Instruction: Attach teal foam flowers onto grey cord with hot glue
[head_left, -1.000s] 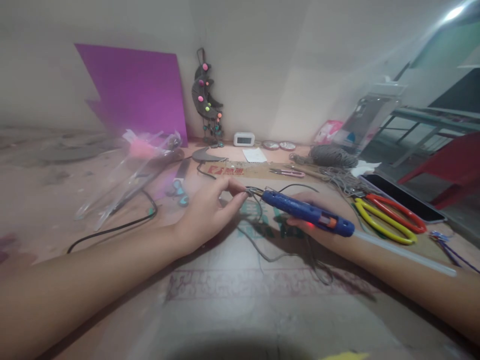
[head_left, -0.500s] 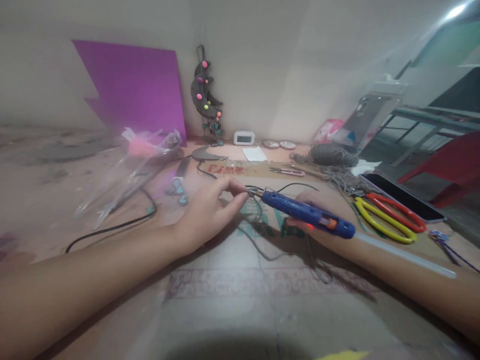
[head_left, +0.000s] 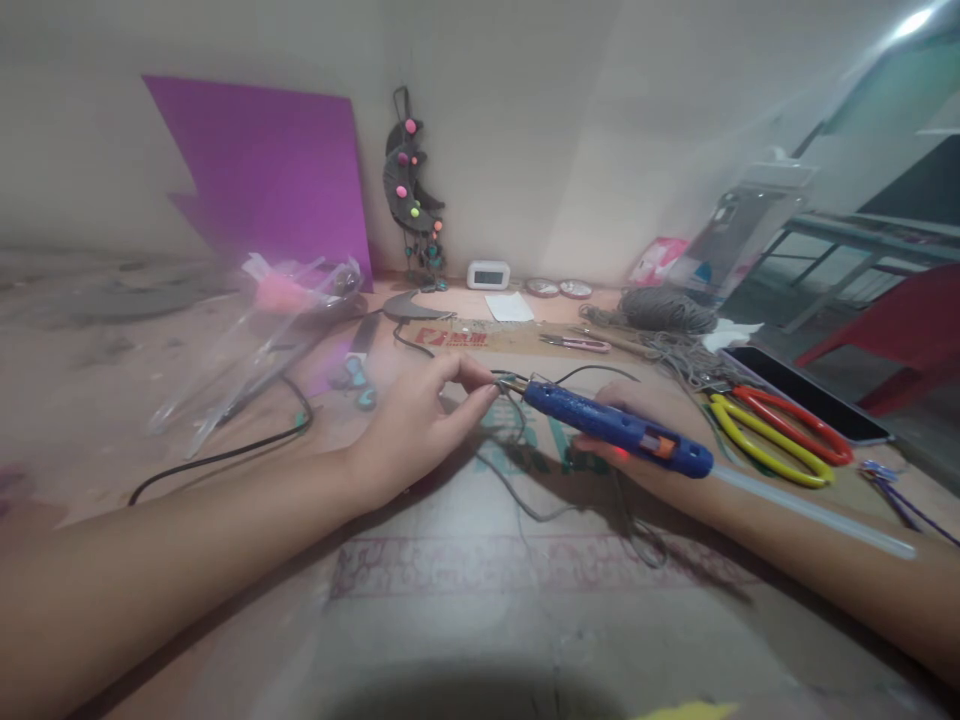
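Observation:
A blue hot glue gun (head_left: 607,420) lies in the grip of my right hand (head_left: 634,405), its fingers wrapped round the gun's underside and partly hidden by it. From its rear end sticks a long translucent glue stick (head_left: 817,512). The gun's metal nozzle (head_left: 514,385) points left at the fingertips of my left hand (head_left: 431,405). Thumb and forefinger there pinch the end of a thin grey cord (head_left: 517,425), small and partly hidden. Below the hands, a slack length of the cord loops over the covered work surface (head_left: 450,640).
Yellow-and-red-handled scissors (head_left: 776,450) and a phone (head_left: 810,393) lie right. Behind are grey yarn (head_left: 667,310), pink thread snips (head_left: 576,343) and a small clock (head_left: 488,275). A purple sheet (head_left: 285,180) and a moon ornament (head_left: 409,180) stand at the wall. A black cable (head_left: 225,457) runs left.
Hardly anything differs. Both hands and the glue gun keep almost the same place, with the nozzle still at my left fingertips.

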